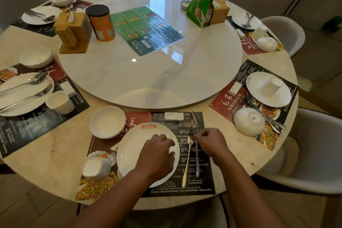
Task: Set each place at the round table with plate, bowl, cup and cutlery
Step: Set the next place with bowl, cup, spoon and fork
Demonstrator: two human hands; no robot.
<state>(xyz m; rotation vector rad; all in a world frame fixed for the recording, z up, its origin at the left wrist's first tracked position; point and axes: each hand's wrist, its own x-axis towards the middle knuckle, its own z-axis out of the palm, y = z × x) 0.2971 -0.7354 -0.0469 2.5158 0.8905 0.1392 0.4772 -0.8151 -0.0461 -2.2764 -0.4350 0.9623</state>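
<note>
**Cutlery goes down right of the plate**

The big round bench [55, 153] has a dark paper mat [203, 183] at the near seat. The white plate [133, 150] sits on it. The plate has a red stamp too small to read. The bowl [107, 124] is up and left of the plate, and the cup [94, 168] is down and left.

The left hand [159, 152] holds the plate's right rim, fingers bent over it. Just right of the plate, the right hand [211, 140] pinches the cutlery [186, 168] near its top end. The pieces point away from the person. The right hand is nearer, so I think it should lay them straight.

The next mat [231, 102], far right of the plate, reads "MAO JIA CAI".
</note>
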